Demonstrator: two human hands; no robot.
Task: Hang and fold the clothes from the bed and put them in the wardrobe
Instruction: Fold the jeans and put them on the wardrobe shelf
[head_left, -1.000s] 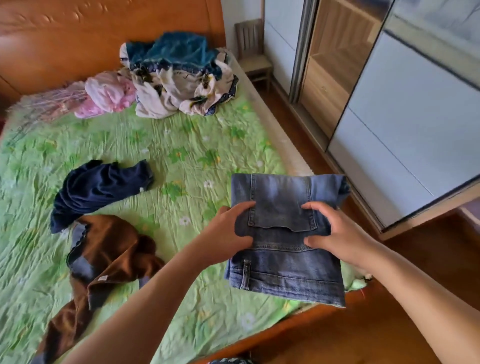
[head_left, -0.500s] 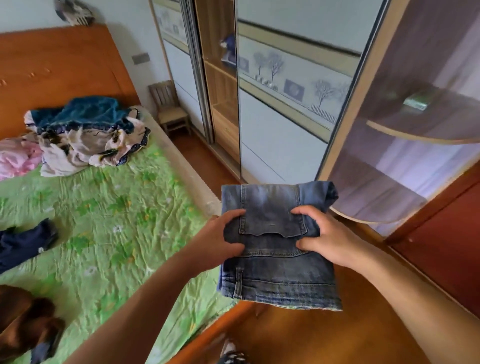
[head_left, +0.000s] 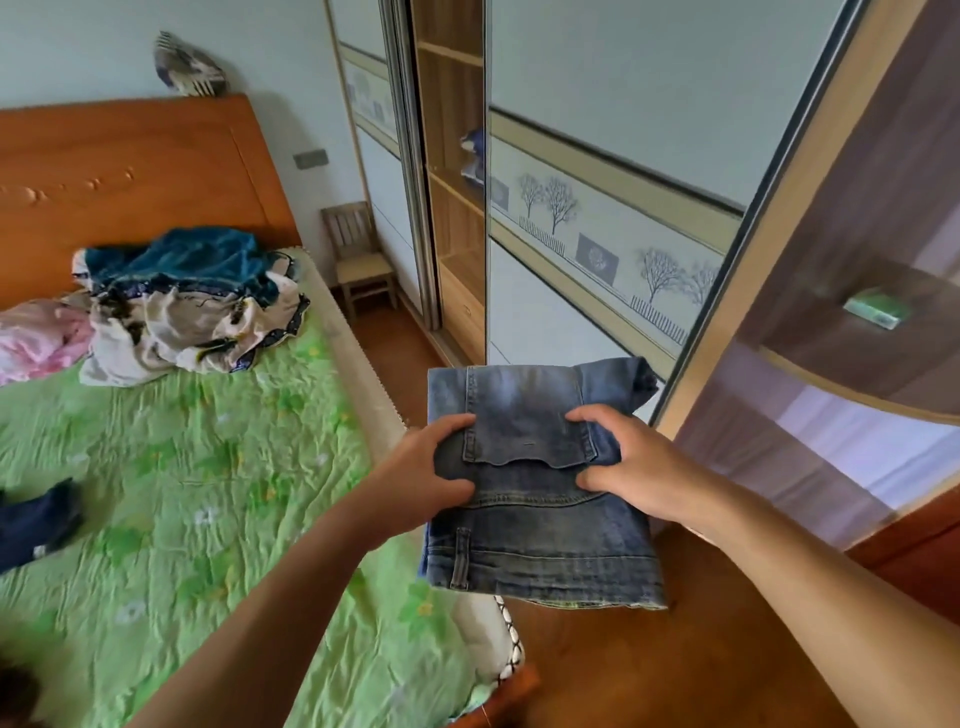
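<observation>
Head cam, the only view I've got. Folded jeans (head_left: 540, 545) are in both hands, held flat just off the foot corner of the bed (head_left: 208, 467), out over the floor. My left hand (head_left: 426, 483) grips the left edge with the thumb on top by the back pocket, and my right hand (head_left: 644, 467) grips the right edge the same way.

The wardrobe (head_left: 597, 130) runs alongside the bed across the aisle, with an open shelf bay (head_left: 452, 208) up near the bed's head end. I'd say folding is done on this pair and I'm at the carry-to-wardrobe step. Next I need to keep the stack level so the fold doesn't slip, then slide it onto a free shelf.

There's more to do on the bed: a pile (head_left: 197, 306) at its head end and a navy piece (head_left: 36, 525) further down.
</observation>
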